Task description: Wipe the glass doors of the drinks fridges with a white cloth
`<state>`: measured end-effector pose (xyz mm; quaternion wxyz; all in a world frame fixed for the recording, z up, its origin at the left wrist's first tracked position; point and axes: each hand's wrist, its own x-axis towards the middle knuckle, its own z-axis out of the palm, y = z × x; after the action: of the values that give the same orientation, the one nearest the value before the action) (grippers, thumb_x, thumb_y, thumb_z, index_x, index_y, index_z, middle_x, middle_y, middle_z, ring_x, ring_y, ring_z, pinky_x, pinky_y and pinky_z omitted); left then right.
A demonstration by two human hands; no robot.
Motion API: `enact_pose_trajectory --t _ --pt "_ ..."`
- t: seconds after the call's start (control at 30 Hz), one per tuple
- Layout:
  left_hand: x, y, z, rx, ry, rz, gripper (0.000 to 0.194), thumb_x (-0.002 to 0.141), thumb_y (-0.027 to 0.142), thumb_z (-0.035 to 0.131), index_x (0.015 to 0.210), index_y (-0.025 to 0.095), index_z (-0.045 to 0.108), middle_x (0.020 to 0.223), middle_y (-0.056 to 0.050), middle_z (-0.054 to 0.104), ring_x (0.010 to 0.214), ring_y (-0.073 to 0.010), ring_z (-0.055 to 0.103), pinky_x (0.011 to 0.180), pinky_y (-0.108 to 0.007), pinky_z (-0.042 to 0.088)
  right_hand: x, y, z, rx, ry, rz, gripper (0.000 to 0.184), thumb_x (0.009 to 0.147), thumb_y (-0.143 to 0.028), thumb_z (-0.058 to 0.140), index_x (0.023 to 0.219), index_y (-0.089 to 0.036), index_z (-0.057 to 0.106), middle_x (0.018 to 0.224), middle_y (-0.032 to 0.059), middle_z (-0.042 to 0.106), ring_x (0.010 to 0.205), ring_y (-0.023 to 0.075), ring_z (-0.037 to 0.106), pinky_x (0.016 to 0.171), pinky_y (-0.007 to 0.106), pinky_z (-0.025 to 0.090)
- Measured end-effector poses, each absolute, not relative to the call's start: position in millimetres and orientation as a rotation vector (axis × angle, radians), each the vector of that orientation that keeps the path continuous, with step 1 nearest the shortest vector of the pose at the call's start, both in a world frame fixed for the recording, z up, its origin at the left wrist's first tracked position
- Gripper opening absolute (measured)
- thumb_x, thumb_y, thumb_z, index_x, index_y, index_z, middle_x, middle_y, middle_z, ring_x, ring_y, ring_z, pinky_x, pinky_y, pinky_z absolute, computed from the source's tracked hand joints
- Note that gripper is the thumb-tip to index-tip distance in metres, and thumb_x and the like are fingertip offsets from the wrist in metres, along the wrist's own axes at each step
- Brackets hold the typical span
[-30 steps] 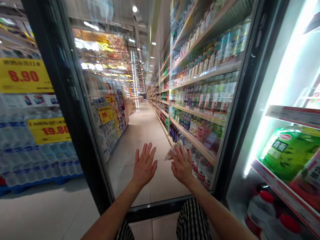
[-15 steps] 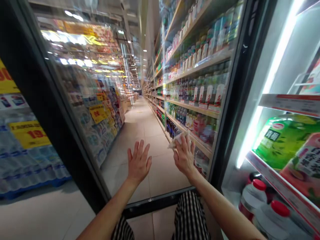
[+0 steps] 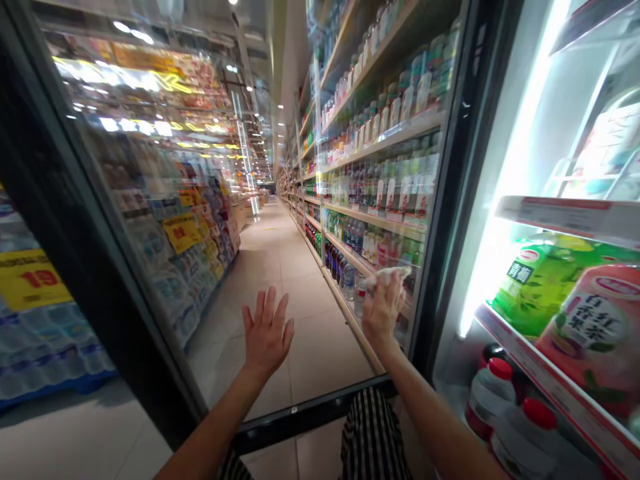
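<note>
A glass door in a black frame stands in front of me, and the store shows through it. My left hand lies flat against the glass near its lower middle, fingers spread, holding nothing. Further right, my right hand presses a crumpled white cloth on the glass, close to the frame's right side. Part of the cloth is hidden behind the fingers, which are slightly blurred.
To my right is a lit cooler with a green drink bottle, a pink drink bottle and red-capped bottles below. Stacked water packs with a yellow price sign are at left. Bottle shelves line the aisle.
My right hand has slid the cloth rightward across the glass, toward the frame. My left hand stays spread on the pane. The view has turned slightly right.
</note>
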<state>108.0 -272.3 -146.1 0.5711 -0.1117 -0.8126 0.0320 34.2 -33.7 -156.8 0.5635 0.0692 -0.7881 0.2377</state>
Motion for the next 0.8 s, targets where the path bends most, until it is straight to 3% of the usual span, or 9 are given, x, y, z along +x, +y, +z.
enact_pose_trajectory --t 0.13,0.3,0.37,0.5,0.57,0.7,0.8 --pt "106 -272 -147 -0.266 -1.898 0.072 0.071 0.081 0.021 0.052 0.142 0.025 0.017 0.148 -0.011 0.018 0.137 -0.0273 0.016 0.110 -0.053 0.011 43 -53 -167 0.562 -1.913 0.369 0.055 0.084 -0.022 0.043 0.138 -0.026 0.032 0.145 0.0097 0.031 0.137 0.0287 0.018 0.107 0.056 0.020" --pt "107 -269 -147 -0.265 -1.908 0.053 0.072 0.081 0.021 0.052 0.143 0.025 0.014 0.149 -0.011 0.016 0.137 -0.0274 0.014 0.110 -0.053 0.009 25 -30 -158 0.031 -1.774 0.642 0.056 0.087 -0.024 0.035 0.142 -0.019 0.023 0.149 0.0180 0.018 0.137 0.0343 0.016 0.098 0.065 0.025" --pt "107 -268 -147 -0.257 -1.904 0.041 0.072 0.081 0.022 0.052 0.143 0.025 0.015 0.149 -0.011 0.015 0.138 -0.0275 0.014 0.110 -0.054 0.009 29 -36 -156 0.096 -1.809 0.634 0.056 0.087 -0.025 0.037 0.141 -0.017 0.025 0.149 0.0185 0.016 0.138 0.0350 0.013 0.099 0.064 0.024" --pt "108 -269 -147 -0.257 -1.914 0.047 0.070 0.081 0.021 0.052 0.142 0.024 0.018 0.148 -0.012 0.017 0.138 -0.0277 0.013 0.109 -0.054 0.010 42 -53 -162 0.594 -1.906 0.393 0.052 0.084 -0.023 0.045 0.135 -0.025 0.038 0.147 0.0094 0.027 0.138 0.0298 0.017 0.107 0.057 0.018" --pt "110 -268 -147 -0.258 -1.933 0.054 0.069 0.081 0.021 0.052 0.142 0.022 0.020 0.148 -0.014 0.017 0.138 -0.0283 0.012 0.109 -0.054 0.010 38 -47 -158 0.537 -1.861 0.409 0.050 0.084 -0.021 0.043 0.134 -0.027 0.039 0.147 0.0082 0.028 0.137 0.0288 0.020 0.107 0.057 0.018" --pt "113 -258 -137 -0.277 -1.927 0.069 0.067 0.081 0.023 0.052 0.141 0.019 0.021 0.147 -0.016 0.021 0.137 -0.0273 0.014 0.110 -0.052 0.008 26 -40 -134 0.127 -1.757 0.629 0.054 0.087 -0.024 0.037 0.140 -0.020 0.028 0.150 0.0150 0.017 0.138 0.0329 0.014 0.103 0.062 0.020" --pt "108 -249 -117 -0.326 -1.901 0.065 0.064 0.083 0.025 0.050 0.141 0.019 0.023 0.144 -0.015 0.029 0.136 -0.0249 0.019 0.111 -0.049 0.006 34 -55 -126 0.385 -1.838 0.510 0.056 0.086 -0.025 0.041 0.140 -0.021 0.028 0.149 0.0127 0.021 0.139 0.0308 0.012 0.106 0.057 0.018"
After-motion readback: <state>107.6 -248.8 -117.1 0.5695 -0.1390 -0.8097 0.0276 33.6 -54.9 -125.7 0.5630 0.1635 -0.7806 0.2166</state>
